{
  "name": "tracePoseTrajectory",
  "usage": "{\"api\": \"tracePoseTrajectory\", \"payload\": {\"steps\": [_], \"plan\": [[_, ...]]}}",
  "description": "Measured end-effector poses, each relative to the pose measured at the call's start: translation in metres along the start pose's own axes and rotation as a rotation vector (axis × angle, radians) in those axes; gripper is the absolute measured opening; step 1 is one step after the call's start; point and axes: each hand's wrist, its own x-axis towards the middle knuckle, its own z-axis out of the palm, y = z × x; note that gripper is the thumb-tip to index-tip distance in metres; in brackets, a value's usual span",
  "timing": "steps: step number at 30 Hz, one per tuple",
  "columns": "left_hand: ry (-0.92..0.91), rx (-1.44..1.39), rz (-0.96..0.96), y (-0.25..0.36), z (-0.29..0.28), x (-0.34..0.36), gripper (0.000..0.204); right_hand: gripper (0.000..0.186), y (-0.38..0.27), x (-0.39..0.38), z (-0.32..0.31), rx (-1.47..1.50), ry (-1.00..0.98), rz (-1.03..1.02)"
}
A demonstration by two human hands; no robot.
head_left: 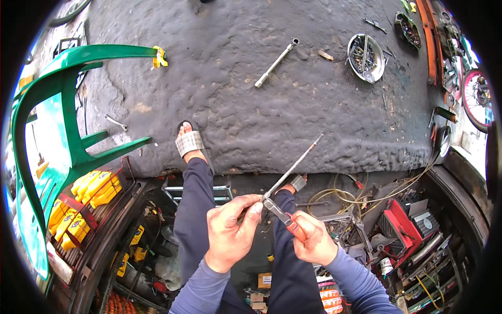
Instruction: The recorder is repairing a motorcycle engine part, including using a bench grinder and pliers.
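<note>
Over my legs, a long thin metal rod (291, 170) points up and to the right, its far tip brownish. My left hand (233, 226) is closed, thumb and fingers pinching the rod's near end. My right hand (314, 238) is wrapped round the red handle of a grey metal tool (277, 210) that looks like pliers. The tool's grey end meets the rod right beside my left fingertips. Whether its jaws grip the rod is too small to tell.
A socket wrench (277, 63) and a spanner (115, 122) lie on the dark ground. A metal bowl (380, 62) holds small parts. At left stands a green plastic chair (70, 104) near yellow bottles (97, 188). A red toolbox (402, 227) and a coiled hose (334, 194) are at right.
</note>
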Motion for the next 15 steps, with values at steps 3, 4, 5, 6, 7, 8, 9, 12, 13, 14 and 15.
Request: {"api": "tracePoseTrajectory", "payload": {"steps": [3,4,5,6,7,8,9,12,13,14,15], "plan": [[0.027,-0.077,-0.027,-0.006,0.0,-0.001,0.011,0.033,-0.005,0.003,-0.002,0.027,-0.064,0.049],[0.025,-0.076,-0.028,-0.006,-0.001,-0.001,0.011,0.037,-0.006,0.005,-0.004,0.018,-0.098,0.078],[0.028,-0.114,-0.042,-0.006,-0.001,-0.001,0.011,0.037,-0.006,0.005,-0.004,0.02,-0.097,0.08],[0.03,-0.152,-0.056,-0.006,-0.002,-0.001,0.011,0.04,-0.005,0.004,-0.004,0.003,-0.074,0.05],[0.028,-0.152,-0.057,-0.007,-0.002,-0.001,0.011,0.043,-0.005,0.004,-0.004,-0.016,-0.053,0.021],[0.019,-0.129,-0.053,-0.007,-0.002,-0.001,0.011,0.043,-0.006,0.004,-0.006,-0.015,-0.051,0.022],[0.009,-0.105,-0.05,-0.007,-0.001,-0.001,0.011,0.045,-0.008,0.005,-0.007,-0.004,-0.058,0.026],[0.005,-0.055,-0.026,-0.006,0.001,-0.001,0.01,0.046,-0.014,0.008,-0.012,-0.005,-0.07,0.03],[0.004,-0.053,-0.027,-0.006,0.001,-0.001,0.01,0.046,-0.015,0.008,-0.012,-0.018,-0.076,0.026],[0.007,-0.016,0.009,-0.006,0.002,-0.001,0.01,0.046,-0.015,0.008,-0.012,-0.016,-0.075,0.027],[0.01,0.021,0.045,-0.006,0.002,-0.001,0.01,0.045,-0.015,0.008,-0.013,-0.023,-0.091,0.041]]}}
